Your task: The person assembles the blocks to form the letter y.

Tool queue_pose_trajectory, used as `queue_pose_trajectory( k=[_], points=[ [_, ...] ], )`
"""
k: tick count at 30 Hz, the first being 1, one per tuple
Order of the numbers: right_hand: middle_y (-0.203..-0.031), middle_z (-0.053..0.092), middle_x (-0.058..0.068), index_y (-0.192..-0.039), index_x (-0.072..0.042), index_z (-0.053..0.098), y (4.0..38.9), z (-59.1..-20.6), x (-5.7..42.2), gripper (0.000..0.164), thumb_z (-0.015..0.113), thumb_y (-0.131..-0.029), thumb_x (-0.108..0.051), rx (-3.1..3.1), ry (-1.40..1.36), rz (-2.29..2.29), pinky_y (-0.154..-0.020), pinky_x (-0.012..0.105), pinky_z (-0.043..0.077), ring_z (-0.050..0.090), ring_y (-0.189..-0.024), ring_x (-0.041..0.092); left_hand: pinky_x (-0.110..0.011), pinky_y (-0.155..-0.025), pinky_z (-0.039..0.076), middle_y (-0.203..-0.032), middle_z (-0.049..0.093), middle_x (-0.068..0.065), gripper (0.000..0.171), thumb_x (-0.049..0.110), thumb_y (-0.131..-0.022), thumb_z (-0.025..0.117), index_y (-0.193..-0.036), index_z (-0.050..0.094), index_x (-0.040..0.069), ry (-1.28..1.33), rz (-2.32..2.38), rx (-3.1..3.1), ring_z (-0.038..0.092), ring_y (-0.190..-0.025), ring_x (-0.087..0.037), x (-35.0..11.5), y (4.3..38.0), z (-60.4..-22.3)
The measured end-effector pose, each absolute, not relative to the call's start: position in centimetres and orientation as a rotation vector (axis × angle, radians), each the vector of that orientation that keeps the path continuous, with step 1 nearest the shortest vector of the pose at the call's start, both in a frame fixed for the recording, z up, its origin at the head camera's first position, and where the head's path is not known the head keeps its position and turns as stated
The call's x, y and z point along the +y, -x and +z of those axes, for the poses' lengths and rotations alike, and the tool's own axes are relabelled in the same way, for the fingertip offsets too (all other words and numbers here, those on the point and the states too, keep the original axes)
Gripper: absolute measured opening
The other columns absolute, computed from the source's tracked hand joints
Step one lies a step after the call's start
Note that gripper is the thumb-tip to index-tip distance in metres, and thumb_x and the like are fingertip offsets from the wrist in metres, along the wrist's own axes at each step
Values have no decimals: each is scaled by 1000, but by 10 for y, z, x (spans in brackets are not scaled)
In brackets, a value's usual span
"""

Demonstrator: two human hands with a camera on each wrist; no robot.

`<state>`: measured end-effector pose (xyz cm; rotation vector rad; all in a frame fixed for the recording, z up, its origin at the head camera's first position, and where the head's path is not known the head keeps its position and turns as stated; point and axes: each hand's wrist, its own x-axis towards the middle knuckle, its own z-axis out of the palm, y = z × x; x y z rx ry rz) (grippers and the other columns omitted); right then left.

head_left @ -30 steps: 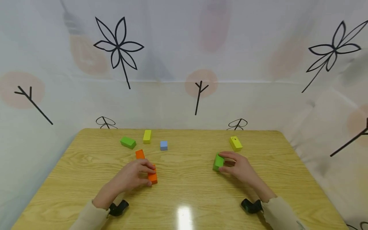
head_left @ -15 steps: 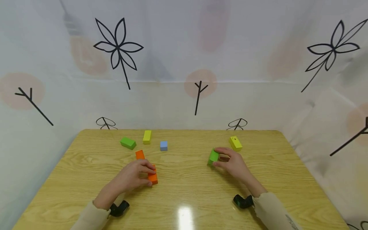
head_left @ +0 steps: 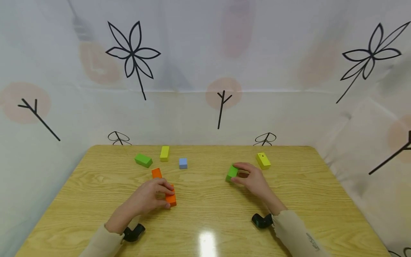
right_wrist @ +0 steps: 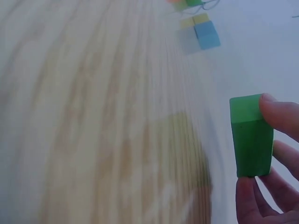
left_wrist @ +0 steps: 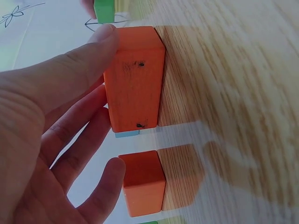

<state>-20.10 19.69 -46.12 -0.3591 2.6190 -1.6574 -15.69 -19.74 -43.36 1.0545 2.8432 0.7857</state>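
My left hand (head_left: 148, 197) pinches an orange block (left_wrist: 135, 84) between thumb and fingers, and the block stands against the wooden table (head_left: 205, 210). Just beyond it lies a second orange block (head_left: 156, 173), partly hidden by the hand in the head view. On the right, my right hand (head_left: 252, 180) grips a green block (right_wrist: 253, 140) by its ends, thumb on one and fingers on the other. In the right wrist view a gap shows between that block and the tabletop, so it seems to be held slightly above the wood.
Toward the back left are another green block (head_left: 143, 160), a yellow block (head_left: 165, 154) and a small blue cube (head_left: 183, 163). A yellow block with dark marks (head_left: 263, 161) lies behind my right hand. A patterned cloth (head_left: 179, 107) hangs past the table's far edge.
My right hand has carried the green block leftward and a little toward the back. The left hand and its orange block stay in place.
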Motion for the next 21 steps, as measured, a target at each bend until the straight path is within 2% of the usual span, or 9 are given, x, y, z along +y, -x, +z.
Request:
queue_pose_trajectory(
  k=[15, 21],
  points=[
    [-135, 56, 17, -133, -1, 62, 210, -467, 179, 53, 81, -84, -9, 2590, 343, -1683, -97, 44, 50, 58, -116, 34, -40, -87, 51, -108, 64, 10, 32, 26, -74, 89, -102, 79, 16, -1061, 783, 2844, 59, -99, -13, -197, 157, -434],
    [-135, 57, 16, -132, -1, 62, 214, -468, 172, 52, 80, -84, -7, 2625, 347, -1644, -97, 43, 50, 57, -117, 31, -41, -85, 52, -107, 64, 9, 30, 26, -74, 89, -101, 79, 15, -1099, 799, 2850, 60, -97, -14, -197, 157, -434]
  ],
)
